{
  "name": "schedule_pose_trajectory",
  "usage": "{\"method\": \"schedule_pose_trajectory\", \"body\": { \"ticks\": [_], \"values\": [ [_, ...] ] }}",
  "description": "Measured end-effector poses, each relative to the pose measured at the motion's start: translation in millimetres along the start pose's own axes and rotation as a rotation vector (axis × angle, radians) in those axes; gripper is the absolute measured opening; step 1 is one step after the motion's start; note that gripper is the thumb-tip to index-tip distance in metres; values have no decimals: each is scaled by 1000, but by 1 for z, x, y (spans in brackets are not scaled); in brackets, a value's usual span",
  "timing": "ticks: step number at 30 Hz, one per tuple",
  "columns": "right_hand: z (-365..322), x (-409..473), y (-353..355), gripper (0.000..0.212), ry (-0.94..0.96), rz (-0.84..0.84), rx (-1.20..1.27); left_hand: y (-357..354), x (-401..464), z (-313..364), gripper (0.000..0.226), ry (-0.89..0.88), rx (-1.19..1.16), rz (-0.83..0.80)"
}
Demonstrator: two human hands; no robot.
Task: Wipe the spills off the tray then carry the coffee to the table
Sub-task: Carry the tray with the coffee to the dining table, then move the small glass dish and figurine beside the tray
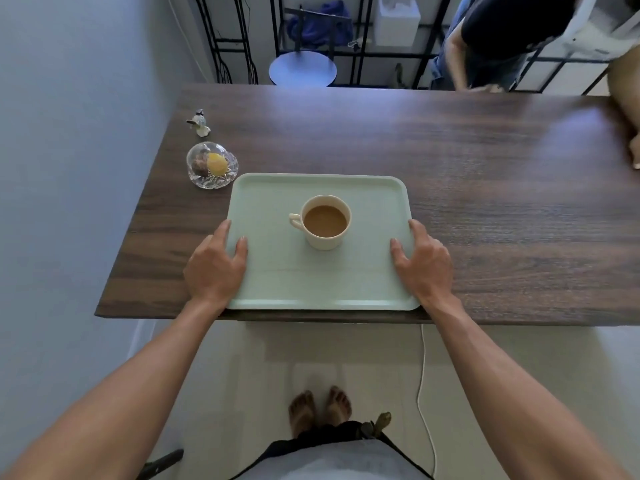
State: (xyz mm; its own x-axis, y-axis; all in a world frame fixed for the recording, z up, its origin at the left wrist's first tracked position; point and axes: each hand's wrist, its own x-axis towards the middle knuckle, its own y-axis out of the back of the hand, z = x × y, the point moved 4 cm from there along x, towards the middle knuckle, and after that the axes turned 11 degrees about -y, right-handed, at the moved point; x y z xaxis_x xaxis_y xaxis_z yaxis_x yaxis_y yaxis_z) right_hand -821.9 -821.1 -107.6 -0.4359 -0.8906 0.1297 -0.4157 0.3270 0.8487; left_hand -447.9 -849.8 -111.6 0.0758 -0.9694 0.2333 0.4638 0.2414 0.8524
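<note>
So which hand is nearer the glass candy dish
Left. The left hand grips the tray's left edge, just below the glass candy dish; the right hand holds the opposite edge, the whole tray away.

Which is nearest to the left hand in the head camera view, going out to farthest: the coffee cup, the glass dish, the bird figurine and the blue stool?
From the left hand:
1. Coffee cup, to its right, mid-tray.
2. Glass dish, beyond the hand, beside the tray's far left corner.
3. Bird figurine, farther back along the table's left edge.
4. Blue stool, past the table's far edge.
</note>
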Motion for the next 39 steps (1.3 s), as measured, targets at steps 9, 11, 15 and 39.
{"method": "schedule_pose_trajectory", "body": {
  "ticks": [9, 11, 15, 39],
  "values": [
    [-2, 29, -8, 54, 32, 28, -77, -14, 26, 4, 53, -26, 46, -17],
    [-4, 35, -10, 54, 33, 20, -87, -16, 32, 4, 53, -21, 52, -14],
    [-9, 46, -15, 55, 31, 8, -80, -20, 43, 0, 54, -33, 65, -18],
    [-20, 72, -21, 55, -11, 3, -82, -32, 80, -1, 55, -52, 86, -29]
  ]
}}
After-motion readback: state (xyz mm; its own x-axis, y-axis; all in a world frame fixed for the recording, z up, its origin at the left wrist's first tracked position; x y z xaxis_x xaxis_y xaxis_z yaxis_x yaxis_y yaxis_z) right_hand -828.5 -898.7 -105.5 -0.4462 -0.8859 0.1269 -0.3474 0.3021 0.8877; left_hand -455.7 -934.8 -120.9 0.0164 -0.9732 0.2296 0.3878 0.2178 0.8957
